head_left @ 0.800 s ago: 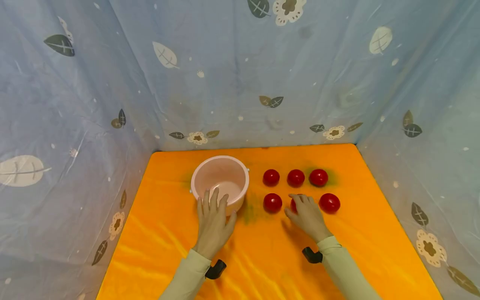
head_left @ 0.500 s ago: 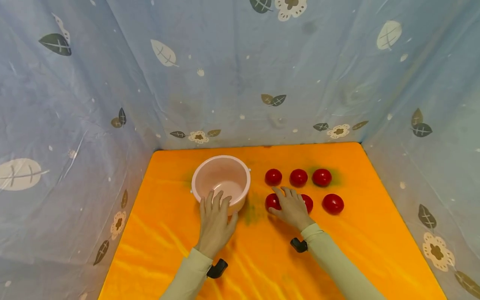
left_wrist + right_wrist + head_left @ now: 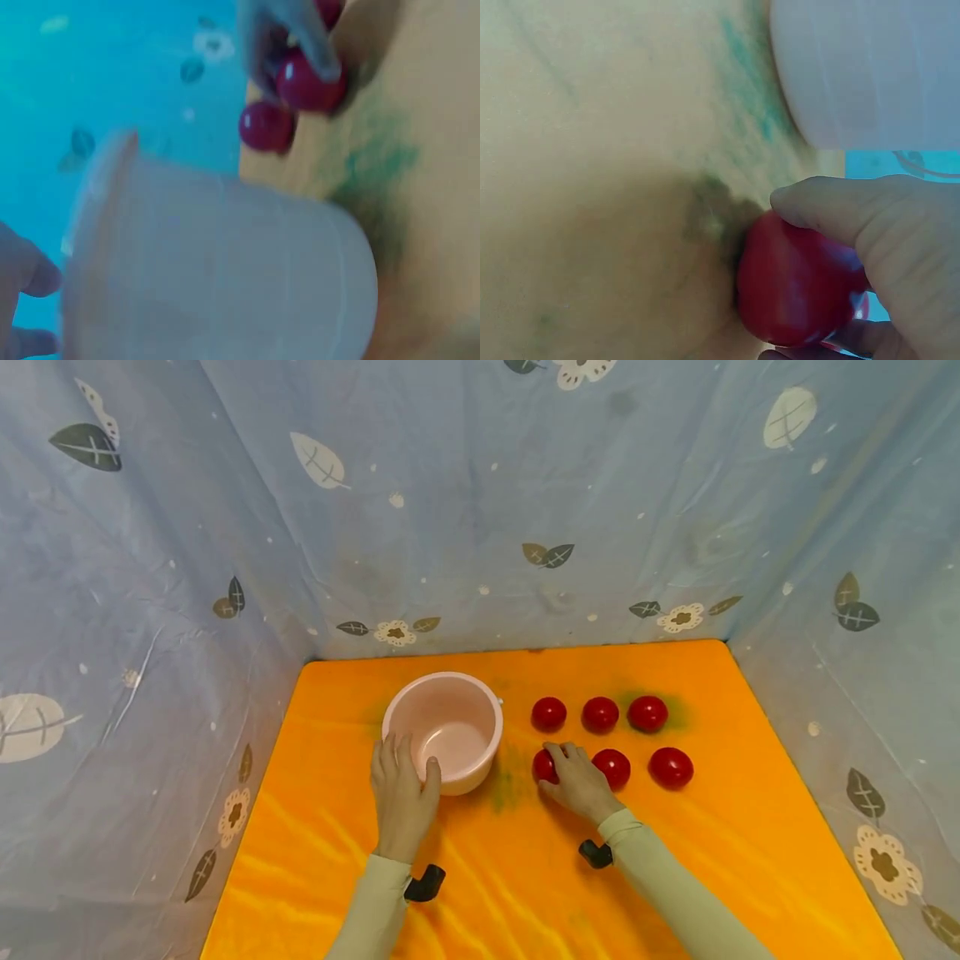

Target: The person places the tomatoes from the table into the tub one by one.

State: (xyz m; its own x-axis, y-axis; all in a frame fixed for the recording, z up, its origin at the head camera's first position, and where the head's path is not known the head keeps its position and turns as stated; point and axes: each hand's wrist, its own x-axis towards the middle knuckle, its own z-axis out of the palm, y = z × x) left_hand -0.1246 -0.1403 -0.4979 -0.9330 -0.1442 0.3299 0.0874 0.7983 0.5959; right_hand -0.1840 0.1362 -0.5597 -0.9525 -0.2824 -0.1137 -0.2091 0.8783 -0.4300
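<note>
My right hand (image 3: 579, 783) grips the leftmost tomato (image 3: 543, 767) of the near row. In the right wrist view, the thumb lies along one side of that glossy red tomato (image 3: 799, 281), with fingertips on the opposite side. My left hand (image 3: 402, 797) is at the near left rim of a pale pink bucket (image 3: 480, 760), fingers fairly straight and thumb spread apart. The left wrist view shows the bucket's ribbed side wall (image 3: 225, 262), with parts of the left hand (image 3: 22, 277) beside its rim. No tomato shows inside the bucket.
Two more near-row tomatoes, a middle one (image 3: 613, 768) and a right one (image 3: 671, 768), sit beside the right hand. Behind them is a row of three, including a left one (image 3: 549, 714). An orange cloth (image 3: 510, 877) covers the table, with patterned blue curtains (image 3: 450, 527) around it.
My right hand has moved left from the middle near-row tomato to the leftmost one and taken hold of it. My left hand has shifted slightly left along the bucket's rim.
</note>
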